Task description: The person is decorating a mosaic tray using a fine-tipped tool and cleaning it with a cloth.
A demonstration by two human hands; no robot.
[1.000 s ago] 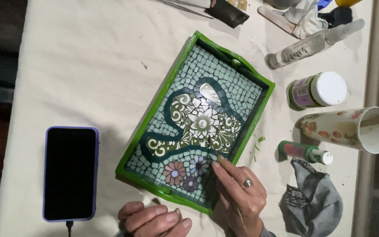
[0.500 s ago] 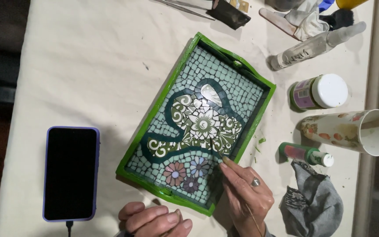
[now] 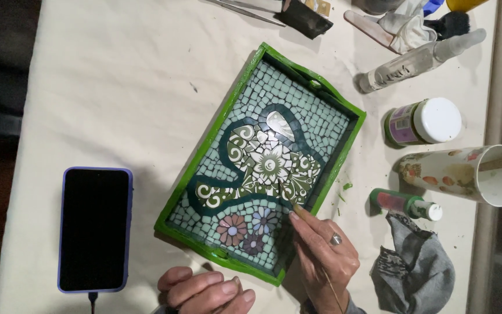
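While my left hand (image 3: 207, 289) rests loosely curled and empty just below the green mosaic tray (image 3: 205, 164), I see my right hand (image 3: 322, 256) pinching a thin brush (image 3: 289, 200), its long axis slanting up-left, tip on the floral tiles nearest that hand.

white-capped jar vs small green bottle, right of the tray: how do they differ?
The white-capped jar is short and wide; the small green bottle is slim and narrow. The jar has a broad flat white lid; the bottle ends in a small white nozzle cap. The jar lies farther from the right hand; the bottle lies close beside it, by the grey rag. Both lie on their sides on the cloth-covered table, caps pointing right.
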